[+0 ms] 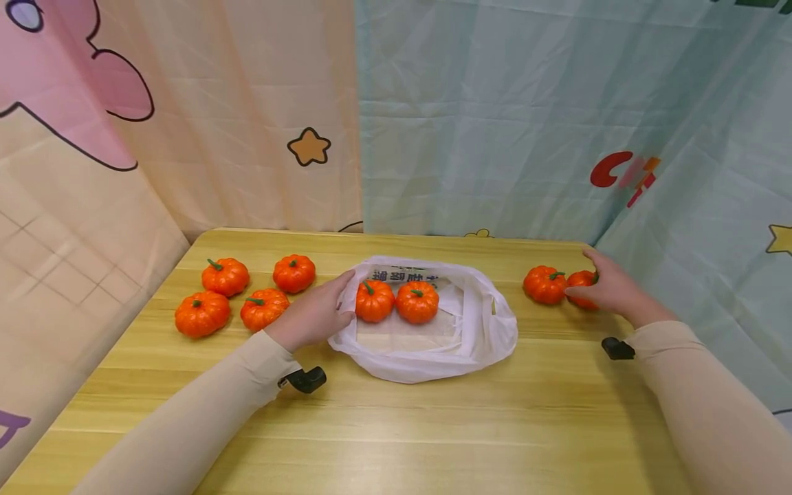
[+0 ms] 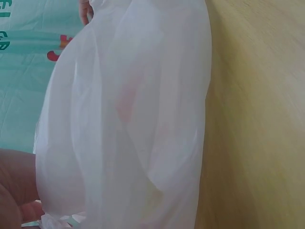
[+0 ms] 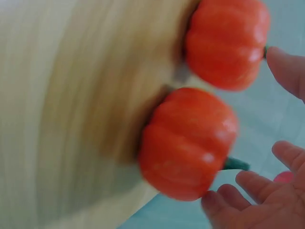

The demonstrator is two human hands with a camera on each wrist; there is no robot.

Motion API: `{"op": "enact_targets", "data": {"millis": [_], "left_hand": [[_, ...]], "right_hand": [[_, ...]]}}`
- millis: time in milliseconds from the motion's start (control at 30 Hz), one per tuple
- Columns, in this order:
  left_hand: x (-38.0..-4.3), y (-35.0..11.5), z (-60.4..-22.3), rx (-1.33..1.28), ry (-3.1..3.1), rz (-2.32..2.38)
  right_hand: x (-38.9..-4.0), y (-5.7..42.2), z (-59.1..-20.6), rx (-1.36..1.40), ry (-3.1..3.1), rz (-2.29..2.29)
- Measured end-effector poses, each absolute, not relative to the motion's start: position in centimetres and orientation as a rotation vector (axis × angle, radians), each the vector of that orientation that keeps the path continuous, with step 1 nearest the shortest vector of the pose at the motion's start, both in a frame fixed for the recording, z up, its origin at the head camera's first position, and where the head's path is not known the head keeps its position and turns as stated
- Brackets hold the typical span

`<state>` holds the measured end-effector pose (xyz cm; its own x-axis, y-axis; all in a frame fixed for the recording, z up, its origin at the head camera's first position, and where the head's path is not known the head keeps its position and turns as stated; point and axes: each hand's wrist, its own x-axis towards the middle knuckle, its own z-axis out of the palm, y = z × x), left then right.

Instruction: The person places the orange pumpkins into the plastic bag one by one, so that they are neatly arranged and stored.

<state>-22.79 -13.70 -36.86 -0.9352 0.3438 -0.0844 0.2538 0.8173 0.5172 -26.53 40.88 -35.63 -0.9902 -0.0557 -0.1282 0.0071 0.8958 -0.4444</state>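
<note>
A white plastic bag lies with its mouth spread wide in the middle of the table. My left hand pinches its left rim between thumb and fingers; the bag's side fills much of the left wrist view. Inside sit two small orange pumpkins, one on the left and one on the right. At the right, my right hand spreads its thumb and fingers around an outer pumpkin, partly hiding it. Another pumpkin stands just left of that one. In the right wrist view, the fingertips reach a pumpkin.
Several more pumpkins stand left of the bag, among them one at the back and one at the front. The wooden table meets printed curtains behind and at both sides.
</note>
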Motion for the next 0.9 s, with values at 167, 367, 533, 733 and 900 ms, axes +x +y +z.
{"op": "enact_targets", "data": {"millis": [167, 367, 533, 733, 900], "left_hand": [[-22.8, -13.8, -37.0, 0.466, 2.825, 0.773], [-22.8, -13.9, -37.1, 0.478, 2.834, 0.764], [-22.8, -13.9, -37.2, 0.471, 2.835, 0.754], [-22.7, -13.9, -37.1, 0.464, 2.836, 0.753], [-22.6, -13.8, -37.0, 0.455, 2.836, 0.744]], "right_hand": [[-26.2, 42.4, -36.4, 0.016, 2.890, -0.735], [-26.0, 43.7, -37.5, 0.030, 2.881, -0.707], [-25.6, 44.4, -38.4, 0.056, 2.852, -0.707], [-25.5, 44.4, -38.7, 0.059, 2.876, -0.725], [-25.5, 44.3, -38.6, 0.070, 2.880, -0.725]]}}
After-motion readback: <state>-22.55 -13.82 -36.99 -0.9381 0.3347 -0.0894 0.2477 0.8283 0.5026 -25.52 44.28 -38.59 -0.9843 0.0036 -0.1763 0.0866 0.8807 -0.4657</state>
